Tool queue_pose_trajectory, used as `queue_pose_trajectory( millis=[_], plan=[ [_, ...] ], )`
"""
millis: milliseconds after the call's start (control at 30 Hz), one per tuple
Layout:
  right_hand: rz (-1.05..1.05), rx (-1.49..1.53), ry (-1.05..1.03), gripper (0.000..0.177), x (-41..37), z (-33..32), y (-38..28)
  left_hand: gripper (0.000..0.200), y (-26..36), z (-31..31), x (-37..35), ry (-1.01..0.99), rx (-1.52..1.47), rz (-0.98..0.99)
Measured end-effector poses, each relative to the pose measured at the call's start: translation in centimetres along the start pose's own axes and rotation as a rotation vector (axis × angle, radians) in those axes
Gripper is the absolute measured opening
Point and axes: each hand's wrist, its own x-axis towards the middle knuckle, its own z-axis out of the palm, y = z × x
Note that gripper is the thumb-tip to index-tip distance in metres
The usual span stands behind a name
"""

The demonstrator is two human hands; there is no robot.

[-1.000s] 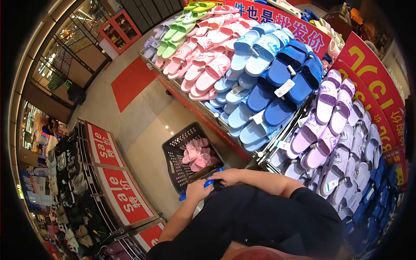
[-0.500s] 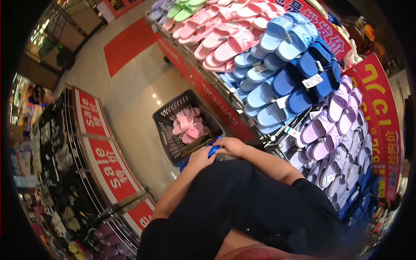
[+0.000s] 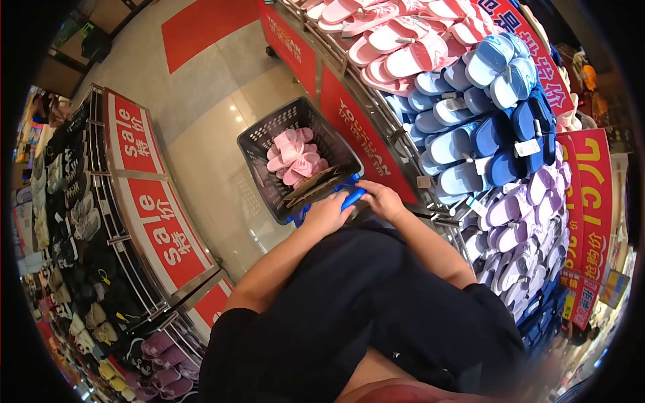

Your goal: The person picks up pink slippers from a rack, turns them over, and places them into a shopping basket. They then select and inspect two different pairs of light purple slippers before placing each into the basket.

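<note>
A dark plastic shopping basket with holes in its walls sits in the aisle in front of me. Several pink slippers lie in it, along with a flat brown piece like cardboard at the near side. My left hand is closed round the blue handle at the basket's near edge. To its right, my right hand is closed on the other end of that handle. Part of the handle shows between the two hands; the fingertips are partly hidden.
Along the right runs a display rack with pink slippers, light blue slippers, dark blue slippers and purple slippers. On the left a shoe rack bears red sale signs. Tiled floor with a red patch stretches ahead.
The racks and the red floor patch have shifted in view, with more of the red rack panel showing. My hands are slightly further apart, exposing more of the blue handle.
</note>
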Motion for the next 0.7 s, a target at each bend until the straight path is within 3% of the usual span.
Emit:
queue_pose_trajectory(
  millis=[133, 400, 700],
  plan=[
    [0.018, -0.042, -0.009, 0.036, 3.4, -0.5, -0.7, 0.043, -0.9, -1.5, 1.9, 0.063, 0.053, -0.034],
    [-0.066, -0.090, 0.012, 0.037, 11.9, -0.4, -2.4, 0.037, -4.7, -5.5, 5.7, 0.274, 0.254, 0.112],
    [-0.175, -0.123, 0.014, 0.037, 24.7, 0.6, -6.3, 0.036, -11.8, -13.4, 11.8, 0.292, 0.388, 0.010]
  ],
)
